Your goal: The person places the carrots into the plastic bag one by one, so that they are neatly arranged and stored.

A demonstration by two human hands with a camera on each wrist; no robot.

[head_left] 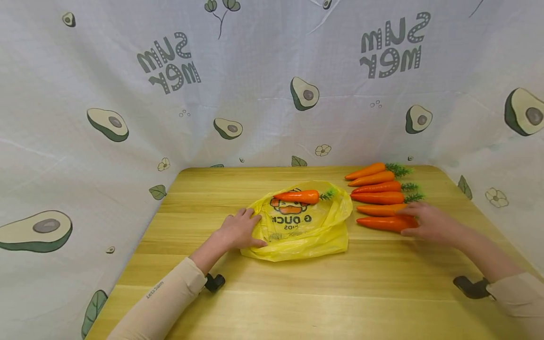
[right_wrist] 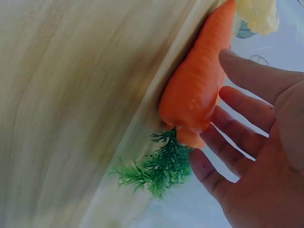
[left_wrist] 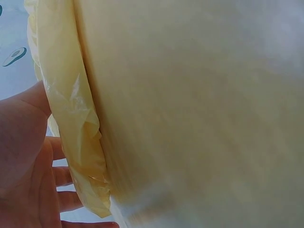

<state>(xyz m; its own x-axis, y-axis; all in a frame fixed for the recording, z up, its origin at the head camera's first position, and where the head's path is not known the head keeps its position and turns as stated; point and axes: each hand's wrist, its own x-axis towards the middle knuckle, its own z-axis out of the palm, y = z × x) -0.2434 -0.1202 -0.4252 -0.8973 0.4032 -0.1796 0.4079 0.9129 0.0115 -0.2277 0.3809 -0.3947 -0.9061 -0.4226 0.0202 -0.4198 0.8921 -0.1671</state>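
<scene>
A glossy orange carrot with green fronds (head_left: 380,223) lies by the right hand (head_left: 431,225), its fingers extended, ungripping. The left hand (head_left: 240,230), loosely spread, touches a crinkled yellow plastic bag (head_left: 312,248); another orange carrot (head_left: 299,196) lies within its rim.

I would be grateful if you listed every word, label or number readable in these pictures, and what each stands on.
"Summer", mirrored, split over two lines: twice on the backdrop cloth.
"G DUCK KIDS", apparently mirrored: on the yellow bag.
"LetsSlim", small, so not certain: on the left sleeve.
Too small to read: the fine print under "KIDS".
</scene>
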